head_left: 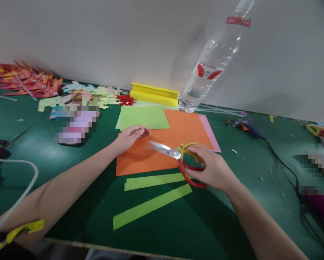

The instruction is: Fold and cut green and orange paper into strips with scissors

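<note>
My right hand [212,168] is closed around the handles of a pair of scissors [166,150] with one red and one yellow loop. Slightly blurred, the blades point left over an orange paper sheet [189,130]. My left hand [133,137] has loosely curled fingers, with nothing visible in them. It rests at the orange sheet's left side, by the front edge of a light green sheet [143,117]. Nearer to me lie light green paper strips, one [153,180] just below the orange sheet and another [151,207] slanting. A pink sheet [209,131] shows beneath the orange one.
A plastic bottle [205,68] stands against the wall beside folded yellow paper [153,94]. Paper scraps [97,95] and red-orange paper pieces [29,81] are heaped at the back left. A phone [77,126] lies left. A blue-handled corded tool [250,130] lies right.
</note>
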Motion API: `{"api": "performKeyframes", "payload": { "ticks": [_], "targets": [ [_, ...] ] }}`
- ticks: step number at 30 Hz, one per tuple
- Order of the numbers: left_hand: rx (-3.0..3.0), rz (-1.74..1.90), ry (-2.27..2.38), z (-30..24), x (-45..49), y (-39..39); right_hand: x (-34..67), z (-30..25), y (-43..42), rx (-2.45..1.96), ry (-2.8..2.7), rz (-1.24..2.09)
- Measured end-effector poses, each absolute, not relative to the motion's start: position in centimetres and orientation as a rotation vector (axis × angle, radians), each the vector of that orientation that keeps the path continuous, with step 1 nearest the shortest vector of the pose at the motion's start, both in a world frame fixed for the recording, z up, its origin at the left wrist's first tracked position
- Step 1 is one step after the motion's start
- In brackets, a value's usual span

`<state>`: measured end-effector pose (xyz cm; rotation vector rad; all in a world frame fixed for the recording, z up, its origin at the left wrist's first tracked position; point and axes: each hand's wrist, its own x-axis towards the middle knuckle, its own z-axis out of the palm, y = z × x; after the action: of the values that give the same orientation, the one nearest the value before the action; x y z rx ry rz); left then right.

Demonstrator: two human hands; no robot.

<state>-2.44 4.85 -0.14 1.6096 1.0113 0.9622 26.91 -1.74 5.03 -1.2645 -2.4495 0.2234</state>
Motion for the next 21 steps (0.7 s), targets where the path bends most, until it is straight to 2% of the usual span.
{"api": "performKeyframes", "payload": {
  "ticks": [3,6,10,17,21],
  "targets": [
    [1.785,0.836,1.046,-0.3,-2.4,4.8,28.2,4.0,-0.4,-1.544,-2.179,-0.158],
    [1.948,0.757,1.041,-0.2,-2.3,4.5,29.4,3.0,0.8,-1.757,-2.008,-0.33],
    [2.133,0.718,1.015,0.1,-2.0,4.0,30.7,1.9,2.0,-1.938,-1.959,-0.248],
    [2.514,0.622,0.959,-0.2,-1.8,3.7,31.2,0.7,2.5,-1.872,-1.914,-0.046],
    [2.62,0.619,0.917,-0.2,-1.5,3.4,30.3,0.8,1.9,-1.879,-2.047,-0.307]
  ]
}}
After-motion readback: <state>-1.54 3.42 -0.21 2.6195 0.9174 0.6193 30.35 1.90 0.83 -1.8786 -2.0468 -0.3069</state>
